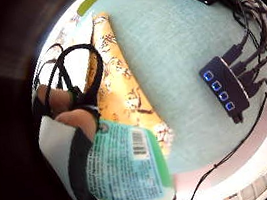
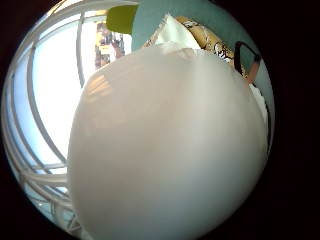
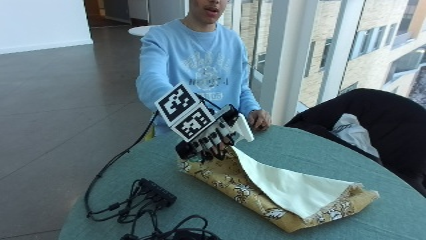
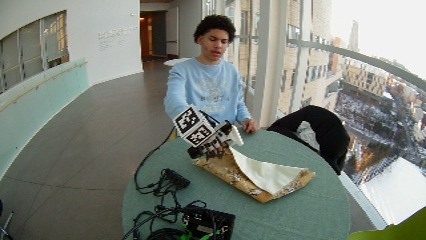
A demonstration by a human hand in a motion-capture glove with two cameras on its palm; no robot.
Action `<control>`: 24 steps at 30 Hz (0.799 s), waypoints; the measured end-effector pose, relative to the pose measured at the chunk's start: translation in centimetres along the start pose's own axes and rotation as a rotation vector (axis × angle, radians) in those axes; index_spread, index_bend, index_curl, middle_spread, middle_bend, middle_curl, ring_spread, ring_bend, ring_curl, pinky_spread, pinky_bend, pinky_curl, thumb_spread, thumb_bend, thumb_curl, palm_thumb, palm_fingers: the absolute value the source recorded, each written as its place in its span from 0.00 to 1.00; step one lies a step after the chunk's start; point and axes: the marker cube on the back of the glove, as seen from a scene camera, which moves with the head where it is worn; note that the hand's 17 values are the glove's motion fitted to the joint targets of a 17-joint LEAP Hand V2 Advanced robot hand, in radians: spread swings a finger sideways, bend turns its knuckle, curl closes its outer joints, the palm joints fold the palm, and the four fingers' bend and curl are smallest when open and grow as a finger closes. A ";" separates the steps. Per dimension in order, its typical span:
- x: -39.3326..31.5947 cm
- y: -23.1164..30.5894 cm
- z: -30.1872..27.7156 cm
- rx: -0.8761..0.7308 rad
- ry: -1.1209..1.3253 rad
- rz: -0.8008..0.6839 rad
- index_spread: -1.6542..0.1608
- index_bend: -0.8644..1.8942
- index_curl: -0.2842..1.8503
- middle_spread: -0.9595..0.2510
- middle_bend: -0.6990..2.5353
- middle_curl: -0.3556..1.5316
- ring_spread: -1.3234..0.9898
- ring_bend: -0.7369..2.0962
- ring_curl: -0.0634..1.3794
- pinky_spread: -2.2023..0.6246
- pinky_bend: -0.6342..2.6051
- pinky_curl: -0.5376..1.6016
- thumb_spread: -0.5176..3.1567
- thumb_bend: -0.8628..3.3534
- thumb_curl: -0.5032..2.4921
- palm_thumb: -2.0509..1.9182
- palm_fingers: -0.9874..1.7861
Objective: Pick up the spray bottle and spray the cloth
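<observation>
The spray bottle (image 3: 238, 129) is gripped by the gloved right hand (image 3: 210, 140), fingers curled around it, and held above the cloth (image 3: 279, 192), over its end at about ten o'clock on the table (image 3: 373, 165).

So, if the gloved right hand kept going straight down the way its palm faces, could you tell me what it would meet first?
Most likely the cloth: the right hand holds the spray bottle just above its near end, though the gap is hard to judge.

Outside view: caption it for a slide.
Gloved right hand holds the spray bottle above the patterned cloth.
</observation>
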 end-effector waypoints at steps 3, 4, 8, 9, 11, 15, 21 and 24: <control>-0.4 0.1 0.0 0.013 -0.001 -0.013 0.80 0.38 0.42 0.72 0.32 0.44 0.55 0.43 0.32 0.79 0.27 0.43 0.31 0.20 0.41 0.75 0.80; -0.7 0.1 0.0 0.020 -0.002 -0.019 0.80 0.38 0.42 0.72 0.32 0.44 0.55 0.43 0.32 0.79 0.27 0.43 0.31 0.20 0.41 0.75 0.80; -2.2 0.4 -0.2 0.081 -0.023 -0.069 0.80 0.38 0.42 0.72 0.32 0.44 0.55 0.43 0.32 0.79 0.27 0.43 0.31 0.20 0.41 0.75 0.80; -2.8 0.5 -0.2 0.110 -0.036 -0.093 0.80 0.38 0.42 0.72 0.33 0.44 0.55 0.43 0.32 0.79 0.27 0.43 0.31 0.20 0.41 0.75 0.80; -4.4 0.8 -0.4 0.177 -0.077 -0.159 0.80 0.38 0.42 0.72 0.33 0.44 0.55 0.43 0.32 0.78 0.27 0.43 0.31 0.20 0.41 0.75 0.80; -8.3 1.4 0.0 0.288 -0.196 -0.314 0.80 0.38 0.42 0.72 0.33 0.44 0.55 0.43 0.32 0.78 0.27 0.43 0.31 0.20 0.41 0.75 0.80; -14.7 1.9 4.1 0.343 -0.401 -0.529 0.80 0.38 0.42 0.72 0.33 0.44 0.55 0.43 0.32 0.78 0.27 0.43 0.31 0.20 0.41 0.75 0.80; -17.6 1.5 7.4 0.314 -0.498 -0.622 0.80 0.39 0.42 0.72 0.32 0.44 0.55 0.43 0.32 0.78 0.27 0.43 0.31 0.20 0.41 0.75 0.80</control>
